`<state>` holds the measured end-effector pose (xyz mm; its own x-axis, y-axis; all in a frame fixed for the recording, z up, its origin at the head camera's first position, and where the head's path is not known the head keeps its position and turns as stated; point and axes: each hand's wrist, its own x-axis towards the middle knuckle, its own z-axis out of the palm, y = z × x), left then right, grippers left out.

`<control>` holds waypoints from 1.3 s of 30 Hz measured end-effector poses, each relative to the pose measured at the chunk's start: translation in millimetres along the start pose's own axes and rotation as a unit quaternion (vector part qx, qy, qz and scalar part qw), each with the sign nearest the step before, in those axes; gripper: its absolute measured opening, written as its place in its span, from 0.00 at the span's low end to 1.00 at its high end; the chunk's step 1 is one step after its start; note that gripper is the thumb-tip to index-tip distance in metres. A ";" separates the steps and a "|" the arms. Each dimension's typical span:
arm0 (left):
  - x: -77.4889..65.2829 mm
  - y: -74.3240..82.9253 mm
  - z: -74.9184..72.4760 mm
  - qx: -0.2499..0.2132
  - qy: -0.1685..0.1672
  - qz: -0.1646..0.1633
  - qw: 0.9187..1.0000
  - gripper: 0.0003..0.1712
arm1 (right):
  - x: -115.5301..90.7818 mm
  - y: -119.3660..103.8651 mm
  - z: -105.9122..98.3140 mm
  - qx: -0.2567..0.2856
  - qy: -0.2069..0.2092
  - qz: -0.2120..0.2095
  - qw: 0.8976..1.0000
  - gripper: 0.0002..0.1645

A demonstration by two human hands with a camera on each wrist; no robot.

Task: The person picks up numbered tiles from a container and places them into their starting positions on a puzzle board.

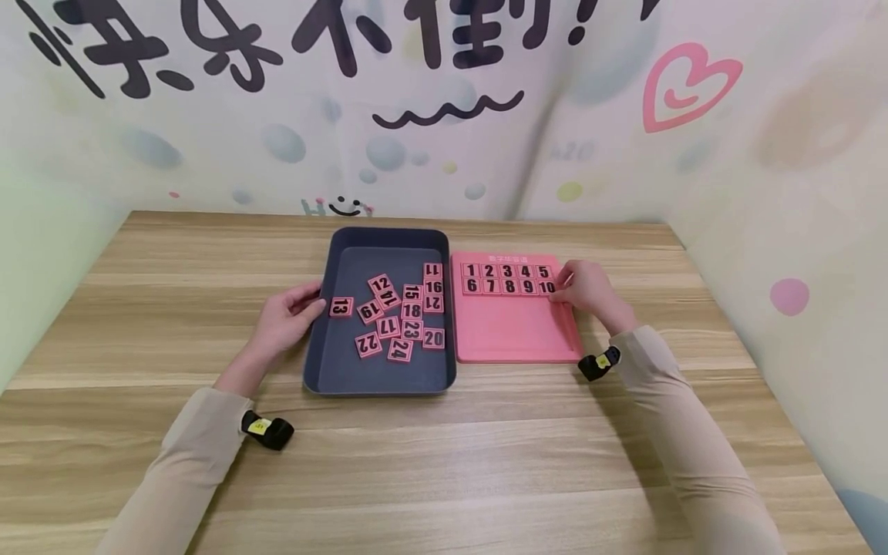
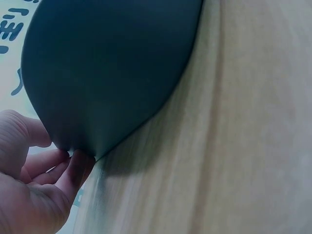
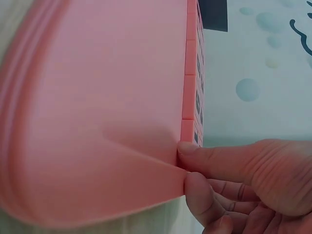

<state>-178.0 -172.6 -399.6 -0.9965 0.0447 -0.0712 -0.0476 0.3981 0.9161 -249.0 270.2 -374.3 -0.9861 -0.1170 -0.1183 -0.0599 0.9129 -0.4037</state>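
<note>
A dark grey tray (image 1: 380,378) holds several loose pink number tiles (image 1: 388,327), some of them turned or upside down. At its left side my left hand (image 1: 286,314) grips the rim, thumb and fingertips against the wall (image 2: 112,63). To the right of the tray lies a pink board (image 1: 513,331) with two rows of tiles, 1 to 5 above 6 to 10. My right hand (image 1: 590,291) pinches the board's right edge. Its thumb touches the tile 10 (image 1: 547,287), and a fingertip lies outside the board's rim (image 3: 161,183).
Both things stand side by side on a wood-grain table (image 1: 486,462). Behind it rises a wall (image 1: 430,162) with printed writing and bubbles. A black wrist camera (image 1: 269,432) sits on the left sleeve, another camera (image 1: 598,364) on the right.
</note>
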 end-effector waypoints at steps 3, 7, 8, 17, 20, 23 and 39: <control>-0.2 0.7 -0.3 0.002 0.002 -0.003 1.000 0.25 | -0.8 -2.0 -1.7 -0.001 -0.008 0.005 1.000 0.16; -0.2 1.3 -0.4 0.005 0.000 -0.008 1.000 0.25 | -1.3 -9.5 -4.8 0.012 -0.014 -0.002 1.000 0.19; -0.3 1.4 -0.4 0.007 -0.001 -0.010 1.000 0.25 | -0.8 -13.0 -5.5 0.017 -0.015 -0.006 1.000 0.19; -0.6 0.8 -0.6 0.002 0.002 -0.009 1.000 0.25 | 10.5 -75.0 5.8 0.125 -0.006 -0.096 0.988 0.22; -0.8 0.5 -0.2 -0.004 0.002 -0.008 1.000 0.25 | 15.7 -99.0 17.4 0.147 0.006 -0.124 0.981 0.20; -1.0 0.5 0.1 -0.010 0.001 -0.006 1.000 0.25 | 21.6 -120.2 30.3 0.156 0.010 -0.148 0.977 0.18; -0.8 -2.4 0.5 -0.024 0.003 0.008 1.000 0.24 | 50.2 -174.7 63.8 0.105 -0.037 -0.156 0.981 0.19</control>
<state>-177.1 -173.1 -401.9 -0.9975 0.0457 -0.0537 -0.0341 0.3538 0.9347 -278.1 79.9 -367.6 -0.9103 -0.4133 -0.0221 -0.3160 0.7285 -0.6078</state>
